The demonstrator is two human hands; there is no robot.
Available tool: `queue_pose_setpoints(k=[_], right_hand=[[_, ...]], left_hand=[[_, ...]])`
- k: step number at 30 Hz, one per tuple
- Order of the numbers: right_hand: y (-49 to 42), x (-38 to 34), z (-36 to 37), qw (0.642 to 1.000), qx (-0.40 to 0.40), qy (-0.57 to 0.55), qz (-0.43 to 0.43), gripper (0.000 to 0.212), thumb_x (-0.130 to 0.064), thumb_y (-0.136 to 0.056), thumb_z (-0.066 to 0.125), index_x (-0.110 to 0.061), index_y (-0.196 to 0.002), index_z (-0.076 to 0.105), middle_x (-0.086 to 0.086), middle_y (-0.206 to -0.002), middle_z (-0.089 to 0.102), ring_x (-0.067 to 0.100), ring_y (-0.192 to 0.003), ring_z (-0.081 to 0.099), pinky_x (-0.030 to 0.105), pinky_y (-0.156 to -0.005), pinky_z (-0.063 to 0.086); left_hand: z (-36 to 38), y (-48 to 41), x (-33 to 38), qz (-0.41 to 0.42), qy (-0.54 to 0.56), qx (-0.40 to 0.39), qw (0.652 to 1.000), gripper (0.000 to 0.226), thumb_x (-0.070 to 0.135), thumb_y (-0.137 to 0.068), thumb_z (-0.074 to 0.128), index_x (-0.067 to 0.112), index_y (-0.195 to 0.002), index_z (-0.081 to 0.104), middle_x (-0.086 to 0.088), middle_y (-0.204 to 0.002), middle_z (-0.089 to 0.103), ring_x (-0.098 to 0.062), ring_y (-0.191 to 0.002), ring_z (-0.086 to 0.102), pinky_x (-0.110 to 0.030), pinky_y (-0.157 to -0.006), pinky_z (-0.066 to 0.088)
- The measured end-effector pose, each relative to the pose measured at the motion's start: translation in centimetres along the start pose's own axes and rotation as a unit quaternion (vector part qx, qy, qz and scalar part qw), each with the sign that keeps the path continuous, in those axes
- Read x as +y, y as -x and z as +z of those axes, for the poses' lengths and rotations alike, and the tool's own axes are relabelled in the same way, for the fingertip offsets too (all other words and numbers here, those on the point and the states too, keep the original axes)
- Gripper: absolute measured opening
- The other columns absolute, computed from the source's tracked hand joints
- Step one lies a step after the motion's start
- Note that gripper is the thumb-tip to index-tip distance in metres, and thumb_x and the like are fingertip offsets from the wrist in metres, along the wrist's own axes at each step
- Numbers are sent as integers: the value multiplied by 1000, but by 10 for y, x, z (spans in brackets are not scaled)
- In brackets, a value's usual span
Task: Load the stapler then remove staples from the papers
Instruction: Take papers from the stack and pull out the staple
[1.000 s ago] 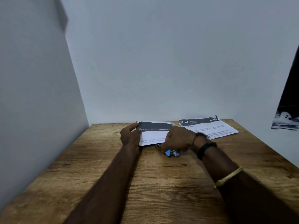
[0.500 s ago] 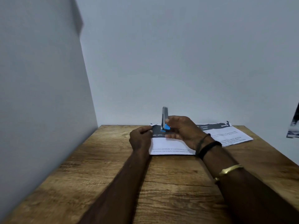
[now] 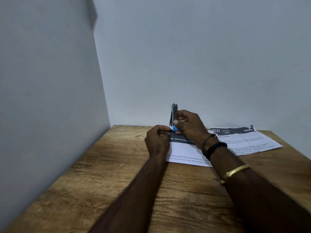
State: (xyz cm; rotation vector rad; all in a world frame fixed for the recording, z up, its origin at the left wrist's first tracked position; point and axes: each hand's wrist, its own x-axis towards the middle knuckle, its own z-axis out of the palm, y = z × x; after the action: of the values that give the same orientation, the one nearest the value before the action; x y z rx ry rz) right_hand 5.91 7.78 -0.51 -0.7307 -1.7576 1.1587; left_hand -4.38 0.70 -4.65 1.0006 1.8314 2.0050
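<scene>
A small grey and blue stapler (image 3: pixel 174 115) stands upright on its blue end at the far left corner of a printed paper (image 3: pixel 185 151). My right hand (image 3: pixel 190 126) grips the stapler from the right side. My left hand (image 3: pixel 157 140) pinches that corner of the paper beside the stapler's blue tip. A second printed paper (image 3: pixel 244 140) with a dark header lies flat further right on the wooden table (image 3: pixel 127 174). No staple can be made out.
White walls close the table in at the left and at the back. A wristband and a gold bangle sit on my right forearm. Bare wood stretches in front of the papers toward me.
One second ago my right hand held the stapler low at the paper's near edge. It has since lifted the stapler upright to the far left corner, where my left hand now pinches the paper.
</scene>
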Motion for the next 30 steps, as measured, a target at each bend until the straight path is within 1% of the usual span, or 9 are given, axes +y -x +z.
queue_pose_setpoints(k=[2,5,7,11,15,19,23,27,30], right_hand=[[0,2,0,1000,-4,14,-2,27,-4,-96,63,-8,-123,66,16,-116,72,30,-105,71,45,-83,63],[-1,4,-2,1000,0,18,-10,25,-5,-96,65,-10,-120,68,12,-111,72,28,-100,73,39,-78,64],[-1,4,-2,1000,-1,22,-20,23,-4,-95,66,-11,-116,68,10,-107,73,25,-96,72,39,-76,64],[-1,4,-2,999,23,31,-30,21,-2,-93,67,-11,-112,68,3,-98,71,20,-87,71,35,-70,64],[-1,5,-2,997,52,53,-39,21,-1,-94,65,-7,-114,69,8,-101,72,19,-83,70,25,-60,61],[-1,8,-2,995,71,59,-42,20,0,-94,64,-5,-112,69,11,-100,73,23,-84,70,31,-61,60],[0,10,-2,993,96,60,-44,16,-1,-93,66,-6,-108,70,11,-96,72,29,-88,72,32,-59,60],[1,8,-2,995,88,44,-31,21,-5,-91,71,-3,-113,69,17,-105,73,33,-96,73,46,-75,64],[5,2,-1,995,101,1,-24,23,-8,-91,72,-4,-113,69,18,-110,73,34,-98,74,48,-80,64]], left_hand=[[0,1,1,6,-4,-4,1000,26,2,-82,69,27,-75,73,4,-83,78,-13,-82,74,-34,-80,62],[0,3,2,10,-6,-12,1000,26,1,-83,70,26,-75,73,1,-84,78,-16,-83,75,-34,-79,62],[-1,3,3,12,-8,-10,1000,24,1,-83,71,24,-76,72,2,-83,77,-15,-81,74,-27,-73,60],[-1,4,6,17,-17,4,1000,18,6,-80,77,22,-76,71,12,-77,71,2,-71,65,-5,-58,44],[0,5,6,26,-26,-5,999,11,6,-80,78,16,-81,73,8,-81,72,2,-72,64,-5,-59,45],[2,6,6,30,-35,-5,999,8,6,-81,77,12,-84,74,6,-82,72,4,-69,63,-1,-55,43],[1,6,6,26,-32,-11,999,10,7,-82,77,16,-81,73,7,-80,72,2,-69,64,-3,-52,42],[1,6,7,11,-17,-17,1000,13,7,-83,74,18,-78,76,9,-75,72,-1,-67,66,-4,-52,44],[2,5,7,0,-12,-25,1000,10,8,-87,72,14,-88,80,2,-85,77,-11,-78,71,-15,-62,54]])
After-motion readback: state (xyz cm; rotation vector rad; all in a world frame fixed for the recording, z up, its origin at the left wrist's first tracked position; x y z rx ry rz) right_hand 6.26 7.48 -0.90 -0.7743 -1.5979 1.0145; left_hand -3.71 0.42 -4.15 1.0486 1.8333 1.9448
